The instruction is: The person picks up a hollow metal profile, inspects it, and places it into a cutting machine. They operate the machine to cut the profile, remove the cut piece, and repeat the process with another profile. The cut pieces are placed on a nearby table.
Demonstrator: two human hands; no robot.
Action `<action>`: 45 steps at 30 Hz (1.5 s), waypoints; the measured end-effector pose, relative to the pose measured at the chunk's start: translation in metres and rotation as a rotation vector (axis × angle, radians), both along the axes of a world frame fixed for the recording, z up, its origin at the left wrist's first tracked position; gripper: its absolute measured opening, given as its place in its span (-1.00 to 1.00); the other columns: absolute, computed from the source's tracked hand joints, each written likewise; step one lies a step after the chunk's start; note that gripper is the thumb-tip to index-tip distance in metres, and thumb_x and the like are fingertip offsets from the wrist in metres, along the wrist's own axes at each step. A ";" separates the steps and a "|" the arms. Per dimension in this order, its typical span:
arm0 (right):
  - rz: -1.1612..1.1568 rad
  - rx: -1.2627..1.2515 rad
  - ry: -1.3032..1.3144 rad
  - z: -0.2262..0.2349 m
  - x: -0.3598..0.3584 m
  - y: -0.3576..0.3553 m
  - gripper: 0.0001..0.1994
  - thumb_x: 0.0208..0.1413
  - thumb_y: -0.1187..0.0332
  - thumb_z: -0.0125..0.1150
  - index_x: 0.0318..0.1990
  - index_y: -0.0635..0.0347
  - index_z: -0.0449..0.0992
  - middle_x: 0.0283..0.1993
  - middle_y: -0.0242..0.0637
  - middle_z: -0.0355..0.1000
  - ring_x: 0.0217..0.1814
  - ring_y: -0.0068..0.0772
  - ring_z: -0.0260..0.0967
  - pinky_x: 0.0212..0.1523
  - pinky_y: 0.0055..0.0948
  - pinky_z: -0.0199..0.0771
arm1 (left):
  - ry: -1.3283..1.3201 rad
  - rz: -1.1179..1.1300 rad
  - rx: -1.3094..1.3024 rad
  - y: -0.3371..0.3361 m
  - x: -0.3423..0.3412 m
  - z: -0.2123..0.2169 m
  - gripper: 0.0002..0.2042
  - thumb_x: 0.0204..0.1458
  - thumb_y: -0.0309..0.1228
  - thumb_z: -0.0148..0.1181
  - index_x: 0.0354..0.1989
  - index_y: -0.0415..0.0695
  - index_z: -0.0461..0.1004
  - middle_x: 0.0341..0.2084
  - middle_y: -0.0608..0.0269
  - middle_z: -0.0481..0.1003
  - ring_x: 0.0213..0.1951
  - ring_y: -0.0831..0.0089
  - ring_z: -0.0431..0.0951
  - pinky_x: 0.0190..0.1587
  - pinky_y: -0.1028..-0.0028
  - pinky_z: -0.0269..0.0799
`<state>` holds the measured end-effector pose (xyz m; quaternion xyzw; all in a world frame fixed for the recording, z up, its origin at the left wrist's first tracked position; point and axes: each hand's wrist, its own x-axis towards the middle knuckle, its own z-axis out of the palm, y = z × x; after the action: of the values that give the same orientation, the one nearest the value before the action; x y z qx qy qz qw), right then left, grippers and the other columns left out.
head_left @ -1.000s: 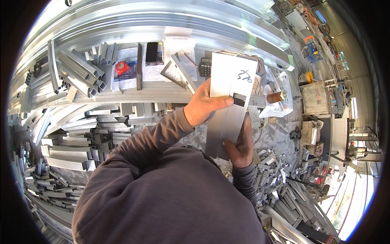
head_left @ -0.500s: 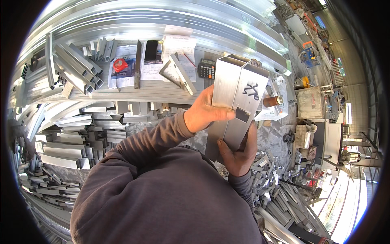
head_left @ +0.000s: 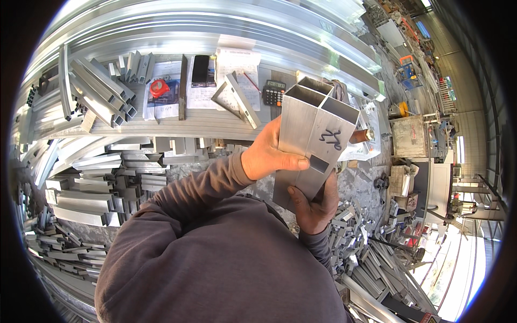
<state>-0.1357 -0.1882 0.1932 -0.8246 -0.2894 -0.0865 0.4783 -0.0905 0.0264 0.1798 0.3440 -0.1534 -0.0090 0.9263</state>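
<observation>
I hold a short hollow aluminium profile (head_left: 318, 134) upright in front of me, its two open chambers facing up. A dark handwritten mark and a rectangular cut-out show on its front face. My left hand (head_left: 266, 156) grips its left side, thumb pressed across the front near the cut-out. My right hand (head_left: 315, 207) cups its lower end from below. Both forearms wear grey sleeves.
A workbench (head_left: 161, 126) behind carries paper sheets, a black phone (head_left: 200, 68), a calculator (head_left: 273, 94), a red tape measure (head_left: 159, 88) and aluminium offcuts (head_left: 99, 91). Heaps of cut profiles (head_left: 81, 194) lie left and lower right. Long extrusions (head_left: 215, 27) run across the back; machinery stands at right.
The profile has tilted so its open top end now faces the camera, and it sits slightly lower and nearer. Both hands kept their hold.
</observation>
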 end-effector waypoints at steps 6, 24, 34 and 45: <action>0.014 0.043 0.027 0.001 0.000 0.004 -0.18 0.11 0.71 0.48 0.54 0.34 0.25 0.36 -0.14 0.50 0.30 -0.33 0.51 0.30 -0.30 0.53 | -0.010 -0.003 0.060 0.007 -0.005 -0.002 -0.17 -0.02 -0.37 0.67 0.43 -0.16 0.31 0.14 0.26 0.57 0.18 0.47 0.54 0.25 0.34 0.49; -0.003 -0.042 -0.077 0.007 -0.002 0.010 -0.07 0.01 0.54 0.64 0.57 0.03 0.29 0.11 0.08 0.57 -0.05 0.03 0.62 -0.07 -0.15 0.64 | 0.031 -0.012 0.007 0.009 -0.017 -0.005 -0.18 0.02 -0.36 0.64 0.44 -0.19 0.31 0.14 0.25 0.56 0.17 0.47 0.54 0.23 0.34 0.50; 0.020 -0.106 -0.044 0.018 -0.002 0.020 -0.06 0.03 0.49 0.64 0.58 0.08 0.26 0.11 0.09 0.56 -0.02 0.07 0.62 -0.07 -0.10 0.64 | 0.064 0.002 -0.037 0.012 -0.017 -0.012 -0.19 0.05 -0.28 0.62 0.45 -0.20 0.31 0.15 0.22 0.55 0.19 0.42 0.51 0.28 0.32 0.42; 0.051 -0.047 0.019 0.013 -0.001 0.022 -0.04 0.02 0.50 0.64 0.59 0.13 0.24 0.27 0.16 0.54 0.14 0.11 0.64 0.08 -0.09 0.66 | 0.103 0.008 -0.070 0.017 -0.022 -0.008 -0.19 0.09 -0.34 0.58 0.50 -0.19 0.27 0.23 0.16 0.53 0.27 0.37 0.49 0.36 0.27 0.38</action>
<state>-0.1366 -0.1661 0.2064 -0.8287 -0.3079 -0.0596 0.4636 -0.1122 0.0436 0.1719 0.3112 -0.1045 -0.0178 0.9444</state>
